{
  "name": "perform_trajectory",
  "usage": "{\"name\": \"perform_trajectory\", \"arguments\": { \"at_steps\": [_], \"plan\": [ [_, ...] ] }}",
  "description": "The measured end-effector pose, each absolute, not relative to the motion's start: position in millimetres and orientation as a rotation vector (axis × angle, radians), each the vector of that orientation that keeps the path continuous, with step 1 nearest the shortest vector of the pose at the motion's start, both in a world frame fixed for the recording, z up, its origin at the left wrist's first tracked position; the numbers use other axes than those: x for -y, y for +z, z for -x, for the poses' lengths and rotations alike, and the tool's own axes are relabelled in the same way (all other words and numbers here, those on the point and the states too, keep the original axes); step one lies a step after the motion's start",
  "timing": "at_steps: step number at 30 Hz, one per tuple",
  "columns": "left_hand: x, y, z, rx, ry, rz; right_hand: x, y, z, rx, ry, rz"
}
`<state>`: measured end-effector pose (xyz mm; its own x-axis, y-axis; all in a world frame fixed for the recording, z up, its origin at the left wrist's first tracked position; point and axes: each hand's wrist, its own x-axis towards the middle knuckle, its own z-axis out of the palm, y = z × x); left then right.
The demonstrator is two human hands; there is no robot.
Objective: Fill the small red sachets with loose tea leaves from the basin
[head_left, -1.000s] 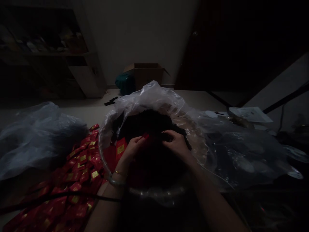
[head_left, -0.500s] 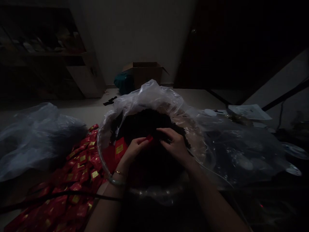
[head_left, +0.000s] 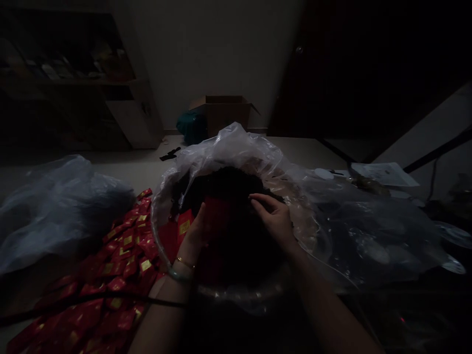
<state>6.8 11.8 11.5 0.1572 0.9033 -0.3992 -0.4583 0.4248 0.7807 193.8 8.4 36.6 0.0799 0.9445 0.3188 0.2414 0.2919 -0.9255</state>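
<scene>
Over a basin lined with clear plastic (head_left: 236, 140), both hands work low in dim light. Dark, loose material like tea leaves (head_left: 232, 179) fills much of it. My left hand (head_left: 195, 231), wearing a bangle and a thin bracelet, is closed on a red packet (head_left: 217, 211); its thumb shows and the other fingers are hidden. Thumb and forefinger of my right hand (head_left: 275, 219) are pinched together above the dark material, and what lies between them is too dark to make out. Another red packet (head_left: 184, 226) with a gold label leans inside the basin's left side.
Many red packets (head_left: 127, 241) with gold labels are heaped left of the basin, beside a large clear plastic bag (head_left: 62, 206). A plastic bag (head_left: 376, 236) covers the right side. An open cardboard box (head_left: 226, 115) and a teal bag (head_left: 191, 127) stand behind.
My hands have moved apart. The left hand has turned thumb-up, and more of the red packet now shows beside it. My right hand's thumb and forefinger have come together in a pinch.
</scene>
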Motion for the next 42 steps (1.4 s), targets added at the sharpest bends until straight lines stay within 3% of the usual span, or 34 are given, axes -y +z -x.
{"name": "perform_trajectory", "arguments": {
  "at_steps": [5, 9, 20, 32, 42],
  "plan": [
    [-11.3, -1.8, -4.4, -0.852, 1.007, -0.499, -2.3, 42.4, -190.5, 1.786, 0.451, 0.991],
    [-12.5, -9.9, -7.0, -0.869, 0.904, -0.589, -0.7, 38.4, -186.7, 1.901, 0.441, 0.935],
    [-8.2, 9.0, -4.6, -0.819, 0.645, -1.078, -6.9, 41.1, -194.6, 1.595, 0.222, 1.125],
    [-12.5, 4.1, -6.5, -0.857, 0.562, -1.293, -15.6, 32.8, -203.1, 1.477, 0.474, 1.246],
    [-14.1, 0.5, -8.7, -0.993, 0.779, -1.24, -14.3, 35.8, -202.5, 1.709, 0.392, 1.079]
  ]
}}
